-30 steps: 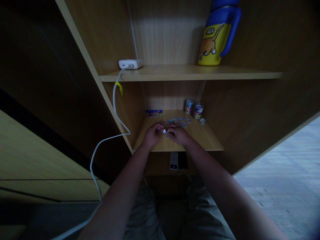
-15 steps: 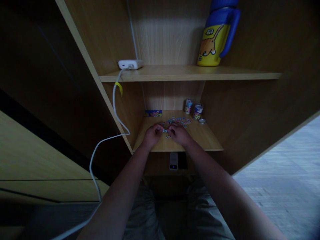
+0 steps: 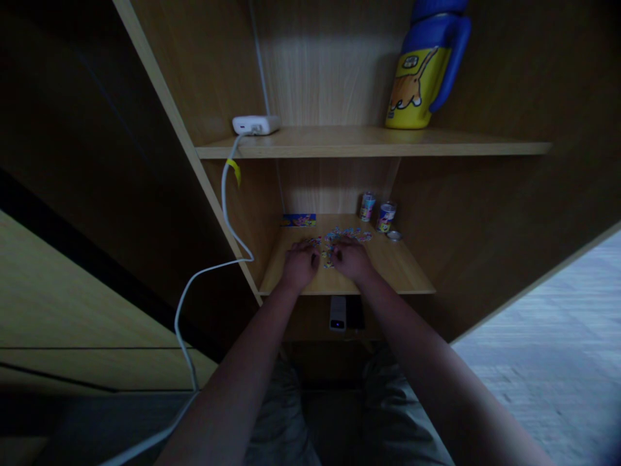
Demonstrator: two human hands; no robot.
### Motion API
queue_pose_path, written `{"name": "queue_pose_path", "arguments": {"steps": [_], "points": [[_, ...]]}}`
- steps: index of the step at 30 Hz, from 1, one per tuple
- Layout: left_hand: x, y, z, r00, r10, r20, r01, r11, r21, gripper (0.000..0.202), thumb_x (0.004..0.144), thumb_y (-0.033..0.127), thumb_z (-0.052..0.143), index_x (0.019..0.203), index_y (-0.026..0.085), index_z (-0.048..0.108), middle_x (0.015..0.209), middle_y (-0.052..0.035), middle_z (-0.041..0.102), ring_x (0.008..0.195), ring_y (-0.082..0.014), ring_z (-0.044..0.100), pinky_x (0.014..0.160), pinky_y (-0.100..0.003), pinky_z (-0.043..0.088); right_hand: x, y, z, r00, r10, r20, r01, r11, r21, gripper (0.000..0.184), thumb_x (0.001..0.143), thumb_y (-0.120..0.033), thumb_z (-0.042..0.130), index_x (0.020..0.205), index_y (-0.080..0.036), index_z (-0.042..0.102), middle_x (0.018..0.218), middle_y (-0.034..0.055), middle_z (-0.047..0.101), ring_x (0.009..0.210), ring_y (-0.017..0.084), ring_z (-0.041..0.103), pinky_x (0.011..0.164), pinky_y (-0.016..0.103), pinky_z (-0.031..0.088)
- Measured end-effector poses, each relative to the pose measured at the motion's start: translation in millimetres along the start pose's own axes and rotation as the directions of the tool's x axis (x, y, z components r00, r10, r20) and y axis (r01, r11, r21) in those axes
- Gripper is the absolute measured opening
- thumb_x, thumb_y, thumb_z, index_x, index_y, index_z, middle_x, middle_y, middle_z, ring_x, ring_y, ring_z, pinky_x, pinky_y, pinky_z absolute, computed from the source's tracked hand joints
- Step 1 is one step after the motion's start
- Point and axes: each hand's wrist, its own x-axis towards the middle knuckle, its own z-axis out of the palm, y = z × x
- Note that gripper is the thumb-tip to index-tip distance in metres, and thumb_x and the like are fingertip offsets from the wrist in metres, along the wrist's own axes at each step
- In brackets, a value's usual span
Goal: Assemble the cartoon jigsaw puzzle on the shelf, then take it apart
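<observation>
Small colourful jigsaw puzzle pieces (image 3: pixel 347 234) lie scattered on the lower wooden shelf (image 3: pixel 388 272). My left hand (image 3: pixel 299 262) rests low over the shelf to the left of the pieces, fingers reaching forward and the thumb apart from them; I see nothing in it. Opposite it, my right hand (image 3: pixel 353 257) bends its fingers and thumb together at a puzzle piece beside the small middle cluster (image 3: pixel 328 256). Its fingertips are partly hidden, and the pieces are too small to make out singly.
Behind the pieces stand two small printed cans (image 3: pixel 385 217) (image 3: pixel 367 207) with a round metal lid (image 3: pixel 394 236). A printed picture strip (image 3: pixel 299 221) leans at the back left. Above are a white charger (image 3: pixel 255 125) with a hanging cable (image 3: pixel 224 194) and a blue-yellow bottle (image 3: pixel 420 84).
My two hands have drawn slightly apart, uncovering more pieces between them. My left fingers have loosened from a pinch and lowered toward the shelf. The view has shifted slightly.
</observation>
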Motion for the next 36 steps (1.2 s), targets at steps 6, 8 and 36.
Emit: {"name": "queue_pose_path", "arguments": {"steps": [6,8,36], "points": [[0.7,0.1,-0.1,0.994,0.083,0.071,-0.082,0.996,-0.017,0.014,0.101,0.021,0.067,0.097,0.025,0.080,0.115,-0.0085,0.081,0.118,-0.0325,0.070,0.108,-0.050,0.053,0.1,-3.3,-4.4,0.994,0.102,0.026,-0.102,0.995,-0.010,0.013,0.098,-0.029,0.068,0.097,-0.023,0.079,0.114,0.0130,0.078,0.115,0.031,0.069,0.107,0.043,0.053],[0.5,0.4,-1.3,0.990,0.121,0.074,-0.117,0.992,-0.052,0.011,0.101,0.025,0.070,0.102,0.026,0.081,0.118,-0.0071,0.081,0.120,-0.0306,0.070,0.112,-0.049,0.053,0.4,-5.0,-7.2,0.993,0.111,0.048,-0.111,0.994,0.000,0.017,0.100,-0.027,0.064,0.105,-0.021,0.079,0.120,0.0134,0.077,0.120,0.030,0.067,0.110,0.043,0.051],[5.0,-13.1,5.0,0.990,0.109,0.093,-0.067,0.927,-0.368,0.005,0.096,0.020,0.077,0.093,0.024,0.078,0.093,-0.0012,0.083,0.092,-0.0213,0.076,0.096,-0.038,0.059,0.7,-1.0,-2.8,0.982,-0.149,0.112,0.134,0.982,0.133,0.011,0.098,-0.029,0.073,0.103,-0.022,0.080,0.120,0.0099,0.076,0.120,0.027,0.066,0.114,0.042,0.047]]}}
